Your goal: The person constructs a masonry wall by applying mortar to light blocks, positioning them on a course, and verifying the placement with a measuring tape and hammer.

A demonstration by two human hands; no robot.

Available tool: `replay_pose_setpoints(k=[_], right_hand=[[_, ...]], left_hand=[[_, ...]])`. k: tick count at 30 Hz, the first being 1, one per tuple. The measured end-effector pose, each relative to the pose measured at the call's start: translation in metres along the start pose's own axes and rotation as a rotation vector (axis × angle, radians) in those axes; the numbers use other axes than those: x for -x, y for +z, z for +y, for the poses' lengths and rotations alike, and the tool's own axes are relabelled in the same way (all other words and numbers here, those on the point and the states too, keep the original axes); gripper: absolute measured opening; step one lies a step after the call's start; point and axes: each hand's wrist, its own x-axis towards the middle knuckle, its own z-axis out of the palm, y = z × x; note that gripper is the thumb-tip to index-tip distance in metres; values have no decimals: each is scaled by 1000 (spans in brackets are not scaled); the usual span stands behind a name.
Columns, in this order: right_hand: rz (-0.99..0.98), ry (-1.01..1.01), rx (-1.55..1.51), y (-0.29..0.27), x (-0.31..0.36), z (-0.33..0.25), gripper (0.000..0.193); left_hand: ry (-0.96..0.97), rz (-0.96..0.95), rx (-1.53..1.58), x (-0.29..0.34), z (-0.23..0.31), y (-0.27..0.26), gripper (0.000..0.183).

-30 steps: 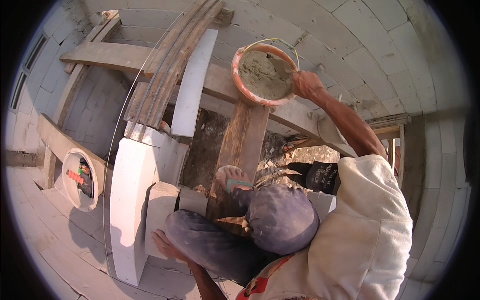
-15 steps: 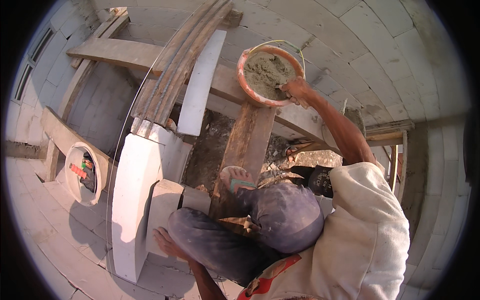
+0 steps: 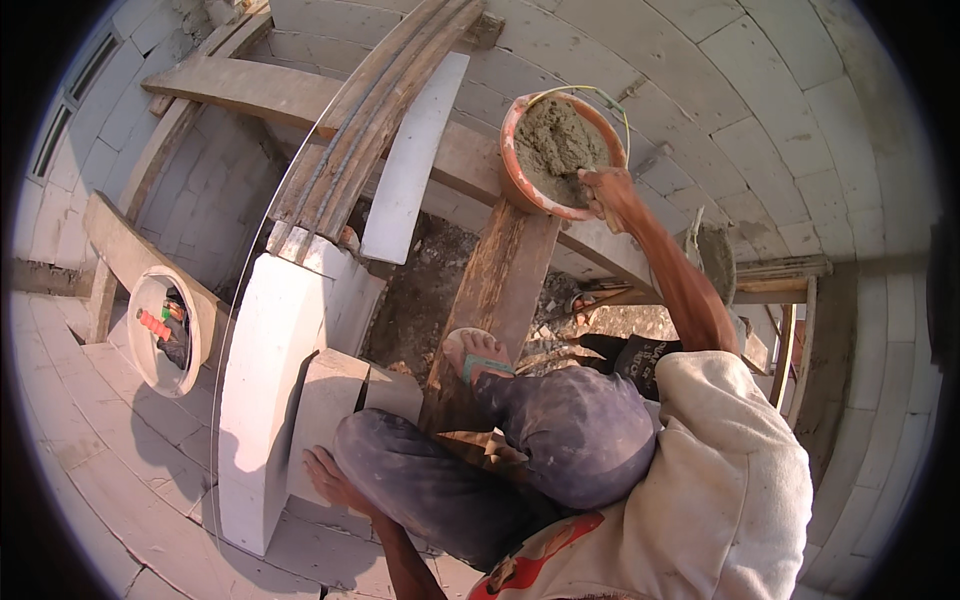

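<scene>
My right hand (image 3: pixel 608 192) is closed at the near right rim of an orange bucket (image 3: pixel 513 172). A short pale handle, apparently a trowel's (image 3: pixel 612 220), shows below my fingers; its blade is hidden in the mortar. Wet grey mortar (image 3: pixel 560 140) fills much of the bucket, heaped toward the far side. The bucket stands at the far end of a wooden plank (image 3: pixel 500 270). My left hand (image 3: pixel 335 480) lies against a pale block (image 3: pixel 325 395) beside my bent knee, fingers stretched out and holding nothing.
A long white block (image 3: pixel 270 390) stands left of my knee, with a taut line (image 3: pixel 228 350) beside it. Boards with steel bars (image 3: pixel 365 120) run beyond it. A white pail (image 3: pixel 150 340) of tools sits far left. My sandalled foot (image 3: pixel 480 355) rests on the plank, above rubble.
The mortar is now heaped higher at the bucket's far side. My right hand has turned at the rim, with the handle now showing. My left hand stays in place; the whole view has shifted slightly.
</scene>
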Motion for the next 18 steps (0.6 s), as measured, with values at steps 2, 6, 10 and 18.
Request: replay_pose_setpoints(k=[2, 6, 10, 18], right_hand=[[6, -29, 11, -5, 5, 2, 27], [35, -102, 72, -19, 7, 5, 27], [15, -147, 133, -26, 7, 10, 25], [-108, -209, 93, -13, 44, -13, 30]], left_hand=[[-11, -11, -5, 1, 1, 0, 72], [-25, -32, -10, 5, 0, 3, 73], [-27, -52, -8, 19, -29, 23, 74], [-87, -32, 19, -2, 3, 0, 69]])
